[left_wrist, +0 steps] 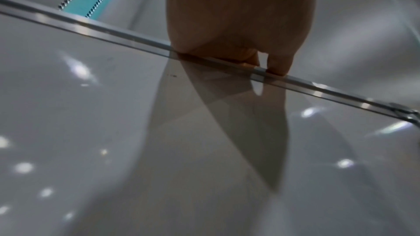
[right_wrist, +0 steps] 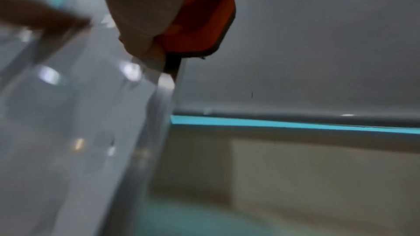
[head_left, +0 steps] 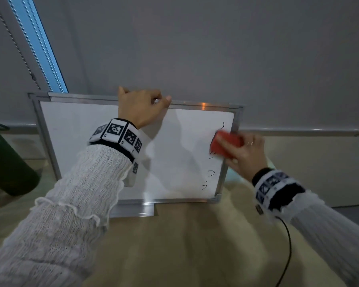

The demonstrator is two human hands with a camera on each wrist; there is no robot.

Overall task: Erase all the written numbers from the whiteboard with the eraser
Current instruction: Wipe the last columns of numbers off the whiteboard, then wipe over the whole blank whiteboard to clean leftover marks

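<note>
One whiteboard (head_left: 104, 141), one red eraser (head_left: 226, 142): right hand (head_left: 247, 154) grip clamped on eraser, left hand (head_left: 141, 108) grip clamped on top frame; four stroke marks (head_left: 210, 172) remain.

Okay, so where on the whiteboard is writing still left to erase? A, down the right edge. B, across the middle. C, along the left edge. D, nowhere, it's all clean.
A: dark marks still run down the right edge of the whiteboard, above and below the red eraser held by the right hand; the rest looks wiped.
</note>
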